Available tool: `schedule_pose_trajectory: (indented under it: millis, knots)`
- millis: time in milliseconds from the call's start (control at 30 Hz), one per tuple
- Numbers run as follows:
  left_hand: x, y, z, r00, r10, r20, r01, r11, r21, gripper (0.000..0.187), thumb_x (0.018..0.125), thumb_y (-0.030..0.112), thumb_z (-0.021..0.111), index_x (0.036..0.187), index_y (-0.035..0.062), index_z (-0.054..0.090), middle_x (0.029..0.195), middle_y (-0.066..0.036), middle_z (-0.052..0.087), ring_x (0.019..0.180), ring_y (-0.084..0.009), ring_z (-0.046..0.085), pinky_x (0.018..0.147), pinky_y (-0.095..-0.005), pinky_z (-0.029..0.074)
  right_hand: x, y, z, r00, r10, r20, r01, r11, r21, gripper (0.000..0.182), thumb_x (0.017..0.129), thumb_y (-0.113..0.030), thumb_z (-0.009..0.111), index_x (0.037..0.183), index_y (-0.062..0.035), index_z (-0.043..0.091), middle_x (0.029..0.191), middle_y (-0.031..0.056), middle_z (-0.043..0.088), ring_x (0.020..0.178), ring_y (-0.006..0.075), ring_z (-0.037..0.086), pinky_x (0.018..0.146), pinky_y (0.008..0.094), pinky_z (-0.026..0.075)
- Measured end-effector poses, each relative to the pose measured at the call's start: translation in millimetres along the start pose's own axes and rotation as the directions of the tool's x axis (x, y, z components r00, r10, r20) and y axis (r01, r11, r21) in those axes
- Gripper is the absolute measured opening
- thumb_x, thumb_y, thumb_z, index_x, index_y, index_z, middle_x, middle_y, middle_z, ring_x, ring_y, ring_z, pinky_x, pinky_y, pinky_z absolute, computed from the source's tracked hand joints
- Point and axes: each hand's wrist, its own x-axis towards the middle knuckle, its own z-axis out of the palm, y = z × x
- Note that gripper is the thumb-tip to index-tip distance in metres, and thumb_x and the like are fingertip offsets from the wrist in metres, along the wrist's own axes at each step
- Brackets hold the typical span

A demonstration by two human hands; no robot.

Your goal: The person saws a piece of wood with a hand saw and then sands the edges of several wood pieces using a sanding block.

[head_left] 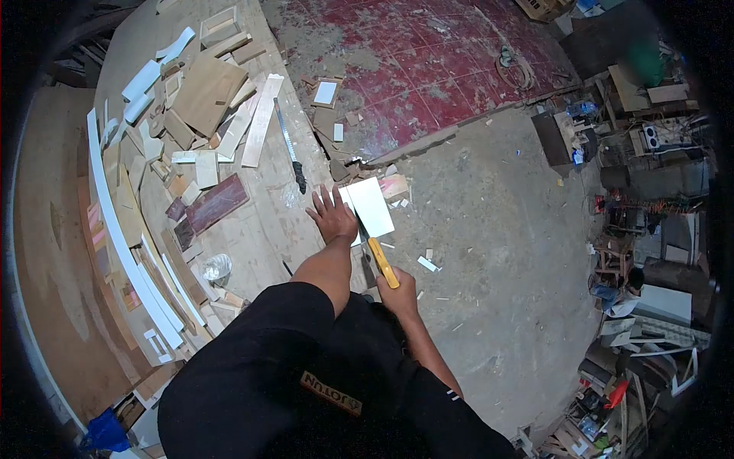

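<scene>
My left hand [336, 216] lies flat with fingers spread at the bench edge, pressing on the near side of a white board. The white board [373, 205] sticks out past the bench edge over the floor. My right hand [399, 294] is wrapped round the yellow handle of a saw [382, 264]. Its narrow dark blade runs away from me along the board, just right of my left hand. Part of the board beneath my left hand is hidden.
On the bench [264, 222] lie a long thin blade with a black handle [299, 177], a dark red board [217, 204], a clear plastic container [217, 267] and piled wood offcuts [206, 92]. White scraps [428, 264] litter the floor. A person [623, 298] sits far right.
</scene>
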Motion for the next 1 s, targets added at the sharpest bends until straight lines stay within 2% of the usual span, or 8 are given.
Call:
schedule_pose_trajectory:
  millis: [300, 367, 500, 533, 567, 667, 767, 1000]
  knots:
    - [6.5, 1.9, -3.2, 0.999, 0.001, 0.049, -0.005, 0.998, 0.068, 0.062, 0.096, 0.032, 0.046, 0.154, 0.0148, 0.028, 0.162, -0.015, 0.012, 0.149, -0.0391, 0.006, 0.111, -0.0713, 0.008, -1.0, -11.9, 3.8, 1.0, 0.007, 0.024, -0.006, 1.0, -0.029, 0.026, 0.082, -0.023, 0.064, 0.08, 0.0029, 0.061, 0.071, 0.0245, 0.063, 0.071, 0.0412, 0.067, 0.062, 0.0447, 0.05]
    - [9.3, 4.8, -20.6, 0.986, 0.025, 0.166, -0.038, 0.996, 0.077, 0.064, 0.095, 0.03, 0.047, 0.153, 0.0132, 0.028, 0.162, -0.015, 0.013, 0.149, -0.0394, 0.006, 0.11, -0.0737, 0.005, -3.4, -12.9, 5.7, 0.999, -0.053, -0.004, 0.053, 0.999, -0.009, 0.022, 0.083, -0.018, 0.063, 0.08, 0.0034, 0.06, 0.066, 0.0198, 0.061, 0.061, 0.0284, 0.064, 0.06, 0.0402, 0.048]
    - [31.7, -6.8, -6.2, 0.965, 0.255, 0.061, -0.255, 0.967, -0.014, 0.056, 0.092, 0.028, 0.051, 0.144, 0.0085, 0.042, 0.158, -0.019, 0.022, 0.149, -0.0387, 0.011, 0.109, -0.076, 0.001, -3.5, -7.2, 9.4, 0.999, -0.044, -0.005, 0.044, 0.999, -0.03, 0.023, 0.083, -0.019, 0.064, 0.08, 0.0033, 0.061, 0.067, 0.0202, 0.062, 0.063, 0.0305, 0.065, 0.061, 0.0405, 0.049]
    - [34.3, -6.6, -4.5, 0.942, 0.325, -0.089, -0.327, 0.945, -0.015, 0.047, 0.091, 0.026, 0.051, 0.134, 0.0071, 0.053, 0.145, -0.019, 0.039, 0.142, -0.0374, 0.026, 0.112, -0.0708, 0.008, -3.3, -7.7, 8.6, 1.0, -0.028, 0.005, 0.029, 0.999, -0.029, 0.023, 0.084, -0.02, 0.064, 0.08, 0.0033, 0.061, 0.068, 0.0204, 0.063, 0.064, 0.0315, 0.066, 0.061, 0.0407, 0.049]
    - [39.8, -7.1, -3.1, 0.94, 0.33, -0.088, -0.332, 0.943, -0.016, 0.047, 0.091, 0.026, 0.051, 0.134, 0.0071, 0.053, 0.145, -0.019, 0.039, 0.142, -0.0374, 0.026, 0.112, -0.0708, 0.008, -3.8, -8.0, 8.0, 1.0, -0.01, 0.015, 0.011, 1.0, -0.029, 0.024, 0.084, -0.02, 0.065, 0.081, 0.0032, 0.061, 0.069, 0.0206, 0.063, 0.065, 0.0325, 0.066, 0.062, 0.0409, 0.05]
    - [54.4, -11.3, 1.4, 0.875, 0.476, -0.09, -0.484, 0.868, -0.113, 0.034, 0.09, 0.025, 0.052, 0.117, 0.0071, 0.063, 0.115, -0.014, 0.055, 0.116, -0.031, 0.047, 0.106, -0.0482, 0.028, -7.5, -23.1, 0.9, 1.0, 0.008, 0.019, -0.006, 0.997, -0.077, 0.026, 0.083, -0.022, 0.066, 0.082, 0.0035, 0.061, 0.071, 0.0226, 0.063, 0.069, 0.0373, 0.067, 0.063, 0.0425, 0.05]
    - [54.7, -13.0, -4.1, 0.862, 0.503, -0.055, -0.506, 0.857, -0.1, 0.032, 0.09, 0.025, 0.052, 0.114, 0.0073, 0.063, 0.115, -0.013, 0.055, 0.116, -0.0292, 0.047, 0.102, -0.0458, 0.029, -5.7, -23.1, 1.1, 0.999, 0.009, 0.032, -0.006, 0.997, -0.08, 0.026, 0.083, -0.023, 0.065, 0.083, 0.0027, 0.062, 0.072, 0.0241, 0.064, 0.072, 0.0407, 0.067, 0.064, 0.0449, 0.051]
    - [57.8, -11.5, 9.8, 0.895, 0.446, -0.029, -0.446, 0.895, 0.01, 0.038, 0.098, 0.029, 0.038, 0.119, 0.0053, 0.059, 0.134, -0.013, 0.054, 0.141, -0.0287, 0.032, 0.118, -0.0544, 0.008, 1.2, -27.4, -0.6, 0.998, 0.037, 0.047, -0.034, 0.998, -0.062, 0.025, 0.082, -0.023, 0.063, 0.083, 0.0021, 0.063, 0.074, 0.0253, 0.064, 0.074, 0.0425, 0.067, 0.065, 0.047, 0.052]
